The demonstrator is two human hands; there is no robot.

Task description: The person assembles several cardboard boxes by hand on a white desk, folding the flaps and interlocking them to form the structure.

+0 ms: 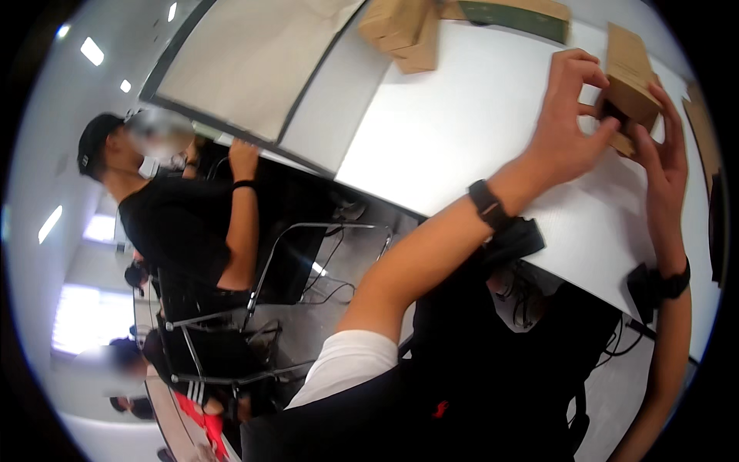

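A brown cardboard box [631,65] is tilted up over the white table [462,100], toward its right end. Its near end shows a dark gap, with a flap below it. My left hand [566,127] grips the box from the left, fingers bent and thumb at the gap. On the other side my right hand [666,158] has its fingers along the box's right edge and its thumb near the flap. What lies inside the box is too dark to make out. Both wrists wear black bands.
Brown boxes [404,35] and a green-and-brown box [516,17] lie at the table's far side. A dark-framed partition [246,65] borders the table's left. Beyond it a person in black [188,219] sits near metal-framed chairs [258,308]. Dark cables hang below the table.
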